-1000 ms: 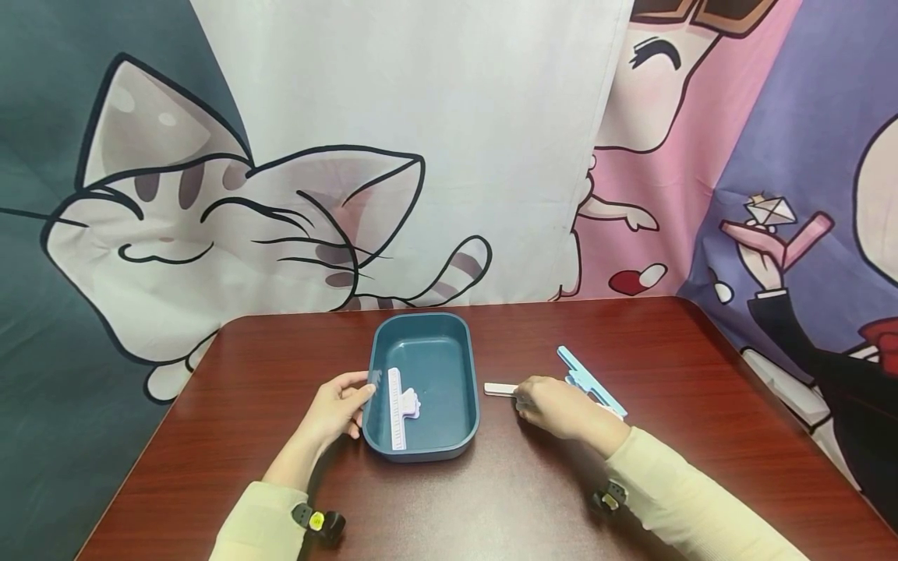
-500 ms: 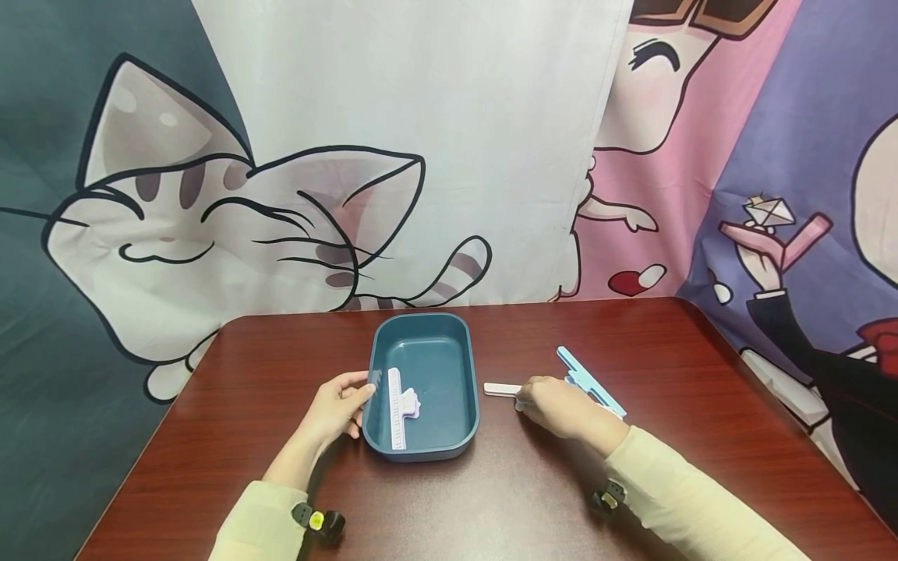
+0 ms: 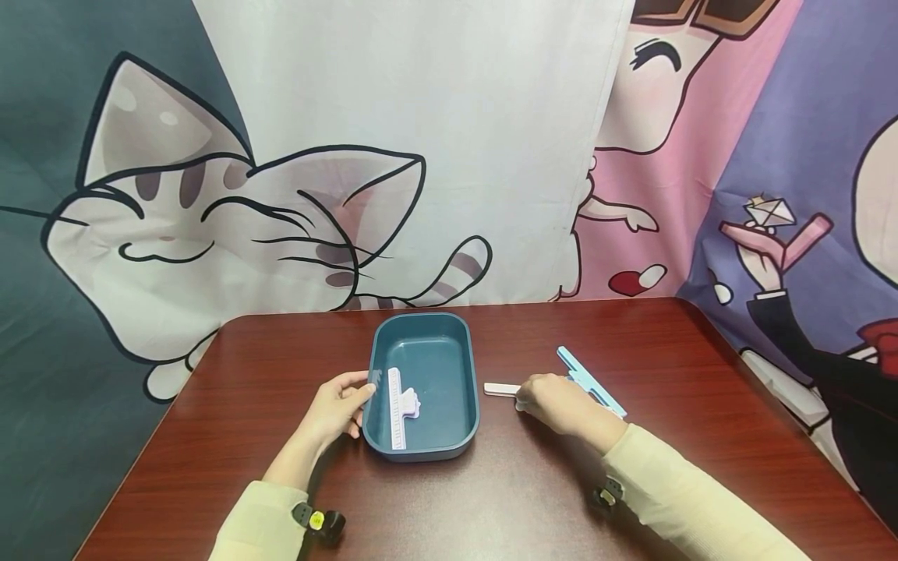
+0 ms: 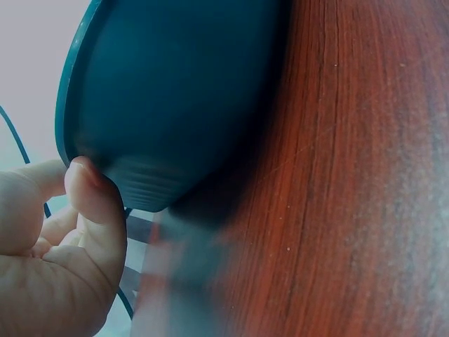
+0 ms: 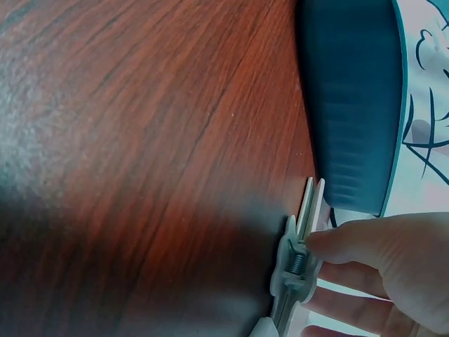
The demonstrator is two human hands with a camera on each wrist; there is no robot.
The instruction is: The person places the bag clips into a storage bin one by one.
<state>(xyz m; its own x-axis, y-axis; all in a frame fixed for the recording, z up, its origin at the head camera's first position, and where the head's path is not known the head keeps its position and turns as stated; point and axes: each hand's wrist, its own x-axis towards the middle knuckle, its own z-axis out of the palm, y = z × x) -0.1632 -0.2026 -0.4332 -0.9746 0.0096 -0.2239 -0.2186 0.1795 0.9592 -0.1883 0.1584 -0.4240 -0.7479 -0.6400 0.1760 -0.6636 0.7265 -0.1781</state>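
My left hand (image 3: 341, 405) pinches the left rim of a dark teal plastic bin (image 3: 438, 449); in the left wrist view the thumb (image 4: 88, 186) lies against its outer wall. Inside the bin lies a pale lilac bag clip (image 3: 397, 409), close to the left wall. To the bin's right, my right hand (image 3: 561, 405) grips a white bag clip (image 3: 501, 389) low at the table, its left end showing. In the right wrist view, that clip's spring (image 5: 297, 262) shows beside the thumb (image 5: 337, 242). The right hand hides much of the clip in the head view.
A light blue bag clip (image 3: 595, 383) lies just beyond the right hand, partly covered by it. Everything stands on a reddish-brown wooden table (image 3: 281, 343). A cartoon-printed curtain (image 3: 435, 117) hangs behind the table's far edge.
My right hand has shifted very slightly, showing a little more of the white clip's left end. The left hand, the bin and the other clips have not moved.
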